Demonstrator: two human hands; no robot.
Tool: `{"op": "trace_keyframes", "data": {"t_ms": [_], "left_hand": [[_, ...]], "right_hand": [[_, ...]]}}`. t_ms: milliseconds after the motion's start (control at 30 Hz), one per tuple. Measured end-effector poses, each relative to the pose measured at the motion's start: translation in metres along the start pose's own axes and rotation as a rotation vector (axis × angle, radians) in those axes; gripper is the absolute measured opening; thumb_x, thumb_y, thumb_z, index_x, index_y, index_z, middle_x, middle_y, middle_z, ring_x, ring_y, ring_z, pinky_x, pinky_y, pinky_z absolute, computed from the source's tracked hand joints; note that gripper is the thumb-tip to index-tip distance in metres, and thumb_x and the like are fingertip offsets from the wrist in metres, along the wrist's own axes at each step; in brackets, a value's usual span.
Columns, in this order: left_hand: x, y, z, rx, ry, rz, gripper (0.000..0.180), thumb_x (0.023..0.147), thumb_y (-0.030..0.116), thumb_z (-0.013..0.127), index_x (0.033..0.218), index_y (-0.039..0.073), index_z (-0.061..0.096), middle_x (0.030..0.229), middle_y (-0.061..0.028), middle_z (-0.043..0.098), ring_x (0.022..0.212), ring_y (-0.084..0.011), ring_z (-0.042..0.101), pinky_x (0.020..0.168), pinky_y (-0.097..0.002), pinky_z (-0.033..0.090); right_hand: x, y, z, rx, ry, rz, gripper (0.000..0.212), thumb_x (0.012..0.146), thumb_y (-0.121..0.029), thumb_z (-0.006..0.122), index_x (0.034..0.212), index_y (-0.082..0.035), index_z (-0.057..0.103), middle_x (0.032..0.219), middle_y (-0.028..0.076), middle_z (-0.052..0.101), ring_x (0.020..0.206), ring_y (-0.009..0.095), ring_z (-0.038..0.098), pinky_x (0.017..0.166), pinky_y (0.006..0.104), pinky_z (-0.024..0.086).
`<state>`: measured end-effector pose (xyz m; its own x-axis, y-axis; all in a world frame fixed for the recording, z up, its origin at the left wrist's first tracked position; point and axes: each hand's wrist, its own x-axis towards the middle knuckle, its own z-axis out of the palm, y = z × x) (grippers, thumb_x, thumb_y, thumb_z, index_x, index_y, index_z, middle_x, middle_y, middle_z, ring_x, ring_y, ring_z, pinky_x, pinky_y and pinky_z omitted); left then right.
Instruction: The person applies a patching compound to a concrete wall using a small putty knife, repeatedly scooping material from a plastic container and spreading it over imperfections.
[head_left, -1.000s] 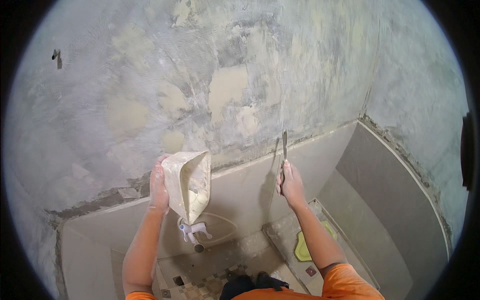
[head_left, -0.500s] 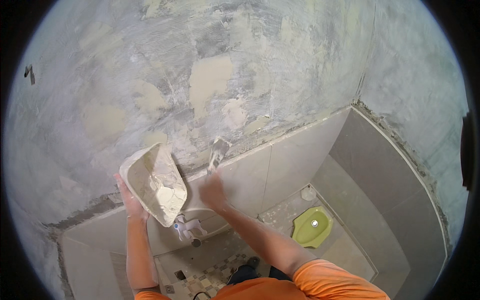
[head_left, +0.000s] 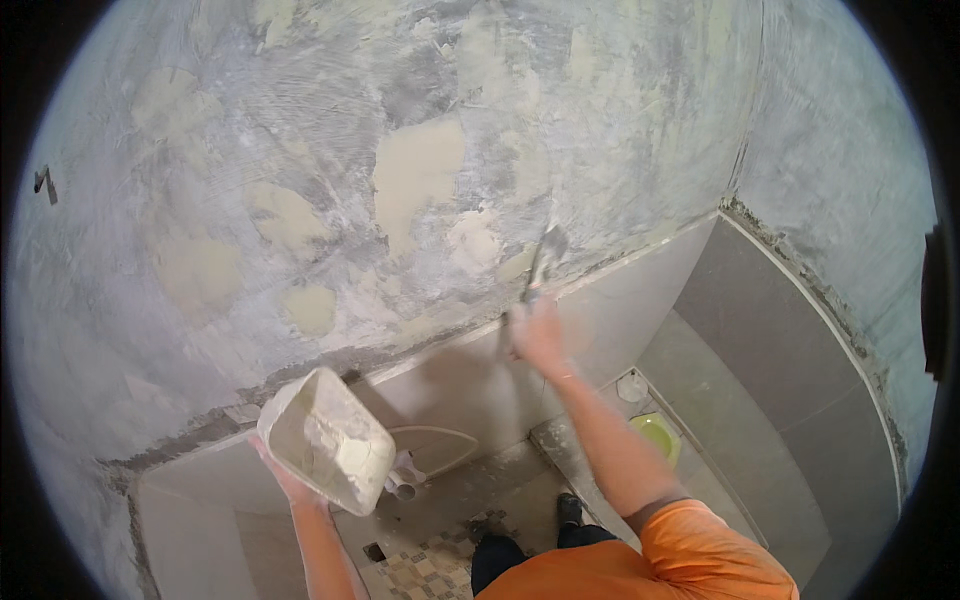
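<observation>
My left hand (head_left: 288, 478) grips a whitish plastic tub (head_left: 292, 440) from below and the left side. The tub tilts, and pale wet putty (head_left: 350, 452) coats its inside. My right hand (head_left: 540, 338), slightly blurred, is closed round the handle of a putty knife (head_left: 547, 255). Its blade is at the grey wall (head_left: 620, 130), just above the tile edge; whether it touches the plaster I cannot tell. Cream putty patches (head_left: 418, 170) lie on the wall left of the knife.
Grey tiles (head_left: 620, 280) cover the lower wall. Below the tub are a pale pipe fitting (head_left: 405, 470) and a looped hose (head_left: 460, 440). A green squat toilet (head_left: 655, 435) is partly behind my right arm. Mosaic tiles (head_left: 420, 565) cover part of the floor. The wall corner is at the right.
My right hand and the putty knife have moved right and slightly up along the wall. The tub has dropped lower in the view and shifted slightly right with my left hand.
</observation>
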<state>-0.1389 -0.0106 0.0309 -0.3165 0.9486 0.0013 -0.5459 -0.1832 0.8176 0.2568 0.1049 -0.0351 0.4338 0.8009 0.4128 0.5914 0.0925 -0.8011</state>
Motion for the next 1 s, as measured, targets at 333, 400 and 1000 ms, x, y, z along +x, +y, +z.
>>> {"op": "trace_keyframes", "data": {"t_ms": [333,400,1000], "left_hand": [[-0.035,0.034,-0.042,0.004,0.188,0.059,0.081,0.103,0.072,0.021,0.156,0.011,0.037,0.158,-0.0106,0.039,0.144,-0.0315,0.038,0.122,-0.0479,0.03],[-0.037,0.033,-0.048,0.037,0.209,0.08,0.082,0.103,0.072,0.021,0.156,0.012,0.037,0.157,-0.011,0.039,0.144,-0.0314,0.038,0.122,-0.0483,0.03],[-0.054,0.044,-0.052,0.048,0.082,0.193,0.074,0.107,0.065,0.023,0.155,0.011,0.037,0.157,-0.0097,0.04,0.144,-0.0297,0.04,0.121,-0.0462,0.032]], "right_hand": [[-0.156,-0.115,0.03,-0.111,-0.568,-0.427,0.038,0.091,-0.025,0.064,0.116,0.004,0.067,0.131,0.03,0.055,0.114,0.043,0.059,0.098,0.0538,0.046],[-0.132,-0.109,-0.016,0.013,-0.616,-0.041,0.043,0.096,-0.024,0.058,0.129,0.003,0.055,0.124,0.03,0.058,0.114,0.047,0.058,0.098,0.0544,0.047],[-0.19,-0.11,0.114,0.052,-0.636,-0.224,0.041,0.094,-0.02,0.06,0.12,0.011,0.055,0.104,0.033,0.064,0.093,0.043,0.065,0.089,0.0517,0.05]]}}
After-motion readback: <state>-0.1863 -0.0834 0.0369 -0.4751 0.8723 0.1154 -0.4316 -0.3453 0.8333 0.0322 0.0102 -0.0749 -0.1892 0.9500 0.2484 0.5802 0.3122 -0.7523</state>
